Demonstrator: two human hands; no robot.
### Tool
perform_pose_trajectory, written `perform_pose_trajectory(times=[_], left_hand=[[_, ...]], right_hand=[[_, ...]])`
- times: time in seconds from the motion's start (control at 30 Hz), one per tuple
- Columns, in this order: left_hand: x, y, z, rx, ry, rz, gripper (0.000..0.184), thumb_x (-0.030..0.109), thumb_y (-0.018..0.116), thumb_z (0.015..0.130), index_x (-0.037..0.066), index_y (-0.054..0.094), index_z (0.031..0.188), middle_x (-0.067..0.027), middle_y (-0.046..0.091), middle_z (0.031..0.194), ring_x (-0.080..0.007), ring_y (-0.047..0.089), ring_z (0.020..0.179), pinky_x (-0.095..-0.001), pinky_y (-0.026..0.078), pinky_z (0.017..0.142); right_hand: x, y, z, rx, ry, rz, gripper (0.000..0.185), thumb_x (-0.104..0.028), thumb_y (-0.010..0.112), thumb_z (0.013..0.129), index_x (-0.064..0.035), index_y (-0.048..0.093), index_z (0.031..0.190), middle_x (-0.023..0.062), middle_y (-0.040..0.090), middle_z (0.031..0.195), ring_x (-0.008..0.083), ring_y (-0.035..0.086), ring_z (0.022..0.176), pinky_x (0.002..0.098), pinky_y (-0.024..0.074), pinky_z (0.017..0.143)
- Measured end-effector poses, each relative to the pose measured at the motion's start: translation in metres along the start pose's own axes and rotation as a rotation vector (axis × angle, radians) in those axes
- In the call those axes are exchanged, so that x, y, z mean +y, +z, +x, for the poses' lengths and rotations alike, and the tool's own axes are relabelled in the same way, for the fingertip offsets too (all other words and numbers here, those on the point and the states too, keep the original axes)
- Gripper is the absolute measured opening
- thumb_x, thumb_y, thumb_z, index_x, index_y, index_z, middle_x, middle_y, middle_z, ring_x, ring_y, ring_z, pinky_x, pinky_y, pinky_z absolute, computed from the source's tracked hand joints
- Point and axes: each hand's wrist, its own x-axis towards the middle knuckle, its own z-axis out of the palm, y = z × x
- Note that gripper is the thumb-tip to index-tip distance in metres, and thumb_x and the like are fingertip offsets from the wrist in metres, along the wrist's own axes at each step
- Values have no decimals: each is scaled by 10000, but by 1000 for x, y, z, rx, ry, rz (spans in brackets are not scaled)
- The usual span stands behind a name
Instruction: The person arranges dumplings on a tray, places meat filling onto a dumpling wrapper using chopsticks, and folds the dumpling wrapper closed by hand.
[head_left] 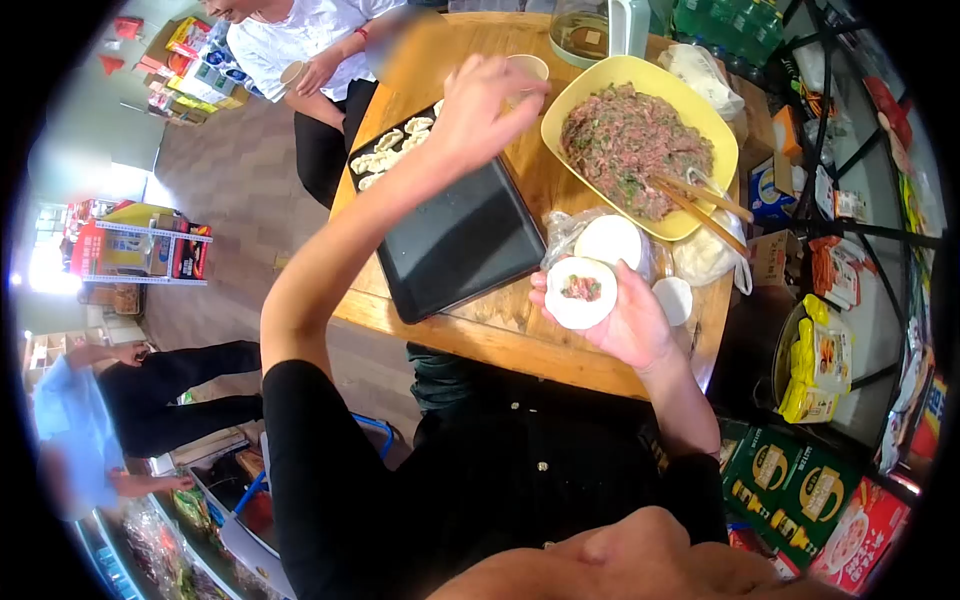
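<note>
My right hand (635, 318) is palm up and holds a round dumpling wrapper (562, 312) with a small dab of meat filling (581, 288) in its middle. My left hand (490, 105) reaches across the tray beside a small cup (527, 68); its fingers are loosely bent and apart, with nothing visible in them. A stack of wrappers (610, 240) lies in a plastic bag just behind my right hand. The yellow bowl (728, 160) holds minced filling with greens, and chopsticks (705, 200) rest in it. Folded dumplings (385, 155) sit at the far end of the black tray (440, 250).
A clear jug (590, 35) stands behind the bowl. Another wrapper (673, 300) lies near the right edge of the wooden table (480, 325). A person in white (300, 45) sits across, holding a cup. Shelves and boxes (790, 490) crowd the right side.
</note>
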Motion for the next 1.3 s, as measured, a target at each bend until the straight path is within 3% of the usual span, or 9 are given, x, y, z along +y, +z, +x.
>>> perform_pose_trajectory(times=[0.17,0.3,0.33,0.43,0.63,0.87,0.93,1.17,1.3], left_hand=[[89,-41,-79,-220,139,-250,383,90,526,732,118,730,1055,-52,588,981,-235,513,969,-369,369,920],[118,-39,-111,-210,272,-239,423,123,560,673,142,731,1059,-49,556,1056,-262,482,1003,-429,323,992],[122,-39,-116,-243,281,-221,466,102,579,649,165,728,1087,-51,546,1079,-268,468,1029,-467,307,1021],[129,-39,-125,-271,286,-155,524,58,590,625,197,723,1113,-44,546,1080,-265,471,1027,-498,298,1034],[129,-51,-136,-206,321,-44,476,129,671,651,224,723,1115,-32,562,1090,-245,481,1032,-527,299,1042],[118,-56,-149,-131,445,133,439,316,767,643,168,707,1052,-21,586,1115,-214,516,1051,-536,313,1022],[116,-57,-152,-116,422,97,397,273,747,669,189,722,1056,-13,591,1113,-208,518,1033,-530,306,1031],[118,-48,-166,-112,434,88,387,145,710,690,205,737,1071,9,602,1098,-193,518,1003,-511,299,1043],[123,-41,-170,-144,397,74,414,183,727,665,215,736,1078,14,592,1123,-184,499,1039,-510,281,1058]], right_hand=[[12,10,-14,-43,-37,-180,662,-454,309,1033,65,312,1445,329,359,1460,480,371,1354,518,325,1138],[26,24,-29,-2,-73,-438,577,-387,306,1053,29,290,1452,218,391,1472,328,397,1376,473,291,1166],[26,22,-30,-95,-57,-380,561,-334,386,1039,20,268,1459,173,415,1447,278,404,1371,463,285,1173],[35,27,-32,-93,-59,-356,557,-257,462,1006,34,280,1444,168,442,1415,280,414,1362,456,299,1171],[39,35,-34,-75,13,-371,596,-116,522,906,53,292,1429,196,468,1378,315,459,1323,453,308,1166],[35,39,-28,-63,9,-327,625,-130,571,853,68,344,1400,219,488,1372,344,464,1319,451,315,1160],[34,39,-28,-51,-22,-375,656,-236,562,874,75,345,1410,216,480,1384,360,471,1300,475,331,1140],[30,21,-16,16,-55,-105,564,-259,462,955,58,364,1411,185,496,1386,293,457,1324,434,333,1136],[27,34,-8,37,-99,-123,546,-297,407,986,58,377,1400,190,496,1387,293,476,1303,430,354,1118]])
